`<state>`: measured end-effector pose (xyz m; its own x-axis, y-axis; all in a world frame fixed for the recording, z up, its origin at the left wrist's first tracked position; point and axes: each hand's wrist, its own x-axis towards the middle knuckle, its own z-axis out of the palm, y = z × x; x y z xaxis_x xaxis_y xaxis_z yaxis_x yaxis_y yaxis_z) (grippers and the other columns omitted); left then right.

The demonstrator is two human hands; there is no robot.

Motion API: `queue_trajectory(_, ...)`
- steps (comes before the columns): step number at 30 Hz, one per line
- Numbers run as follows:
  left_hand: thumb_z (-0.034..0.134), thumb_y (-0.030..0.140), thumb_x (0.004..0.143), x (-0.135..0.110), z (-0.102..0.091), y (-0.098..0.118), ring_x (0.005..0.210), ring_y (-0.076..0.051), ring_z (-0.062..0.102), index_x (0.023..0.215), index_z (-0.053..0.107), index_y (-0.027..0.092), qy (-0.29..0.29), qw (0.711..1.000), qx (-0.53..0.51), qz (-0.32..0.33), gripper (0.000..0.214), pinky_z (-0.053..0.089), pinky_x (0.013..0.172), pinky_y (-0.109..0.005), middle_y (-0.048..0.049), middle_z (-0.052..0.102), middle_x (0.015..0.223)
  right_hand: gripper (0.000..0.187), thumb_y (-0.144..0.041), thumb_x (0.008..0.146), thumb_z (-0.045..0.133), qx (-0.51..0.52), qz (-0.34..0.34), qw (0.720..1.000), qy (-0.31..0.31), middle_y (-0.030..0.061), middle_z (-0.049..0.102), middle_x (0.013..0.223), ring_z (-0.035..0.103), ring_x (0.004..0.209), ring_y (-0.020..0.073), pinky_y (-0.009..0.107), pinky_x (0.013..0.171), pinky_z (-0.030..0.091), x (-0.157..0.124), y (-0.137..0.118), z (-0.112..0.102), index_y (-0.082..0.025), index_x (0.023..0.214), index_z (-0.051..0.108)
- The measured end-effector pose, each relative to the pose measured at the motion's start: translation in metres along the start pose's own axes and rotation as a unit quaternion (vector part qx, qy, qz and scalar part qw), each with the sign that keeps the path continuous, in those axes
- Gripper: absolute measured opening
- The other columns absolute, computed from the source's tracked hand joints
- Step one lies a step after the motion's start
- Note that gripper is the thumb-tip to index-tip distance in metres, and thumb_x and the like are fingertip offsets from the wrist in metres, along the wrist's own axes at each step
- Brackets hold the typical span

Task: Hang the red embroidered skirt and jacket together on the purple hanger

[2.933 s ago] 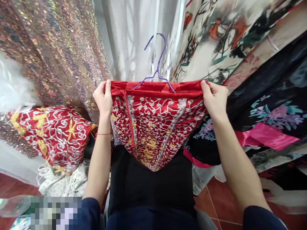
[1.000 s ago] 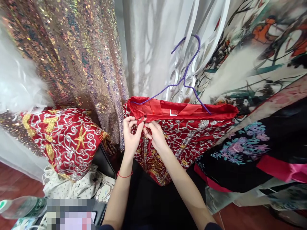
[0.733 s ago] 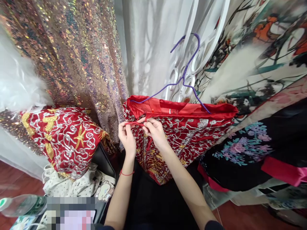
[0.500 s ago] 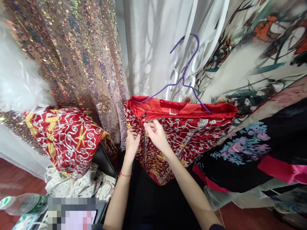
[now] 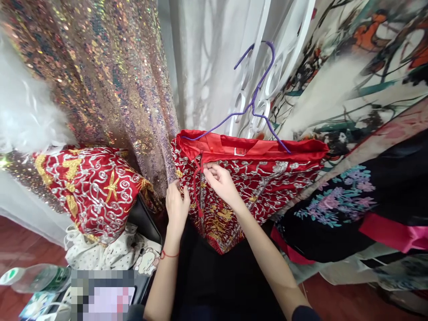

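A red embroidered garment [image 5: 261, 178] with silver and gold patterning hangs on a purple wire hanger [image 5: 254, 102]. A thin red tie string [image 5: 196, 187] hangs from its top left edge. My right hand [image 5: 220, 180] pinches the fabric just below the red satin band, next to where the string is attached. My left hand [image 5: 176, 205] rests against the garment's left edge lower down, fingers curled on the cloth beside the string.
A sequined gold dress [image 5: 100, 80] hangs at the left, white sheer fabric [image 5: 207, 62] behind. Printed and black floral robes [image 5: 361, 187] hang at the right. Another red embroidered piece [image 5: 90, 187] lies on a pile at the left. A plastic bottle [image 5: 33, 278] lies on the floor.
Earlier both hands held the garment's top corners; then they came together at the left tie string. Now my left hand has dropped lower along the edge, and the string hangs loose.
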<state>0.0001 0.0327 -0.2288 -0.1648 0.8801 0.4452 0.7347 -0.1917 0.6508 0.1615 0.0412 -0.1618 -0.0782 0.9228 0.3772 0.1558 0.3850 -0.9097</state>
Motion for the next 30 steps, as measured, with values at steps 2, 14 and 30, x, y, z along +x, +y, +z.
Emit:
queue_trajectory(2, 0.048, 0.037, 0.098, 0.007, -0.005, 0.014, 0.118, -0.024, 0.062, 0.121, 0.056, 0.016, 0.033, 0.990, -0.105, 0.094, 0.032, 0.047, 0.105, -0.038, -0.0155, 0.066, 0.124, 0.028, -0.044, 0.091, 0.053, -0.021, -0.019, 0.999, -0.020, -0.0002, 0.059, 0.073, 0.052, 0.064, 0.0101, 0.023, 0.062, 0.043, -0.002, -0.001, 0.000, -0.017, 0.096, 0.058)
queue_trajectory(14, 0.048, 0.030, 0.099, 0.067, -0.039, 0.042, 0.052, -0.009, 0.036, 0.089, 0.062, 0.019, 0.040, 0.974, -0.192, 0.112, 0.020, 0.031, 0.058, -0.023, 0.0049, 0.047, 0.062, 0.020, -0.028, 0.099, 0.045, -0.200, -0.143, 0.953, 0.174, 0.0046, 0.068, 0.084, 0.062, 0.074, 0.0148, 0.028, 0.074, 0.048, 0.018, -0.030, -0.028, -0.018, 0.091, 0.060)
queue_trajectory(30, 0.085, 0.048, 0.066, 0.086, -0.032, 0.054, 0.058, -0.011, 0.051, 0.068, 0.078, 0.018, -0.099, 0.875, -0.464, 0.099, 0.031, 0.042, 0.060, -0.025, -0.0010, 0.061, 0.060, 0.031, -0.045, 0.081, 0.072, 0.007, -0.031, 0.991, -0.130, 0.0050, 0.073, 0.084, 0.060, 0.070, 0.0126, 0.027, 0.067, 0.050, 0.028, -0.061, -0.055, -0.018, 0.093, 0.081)
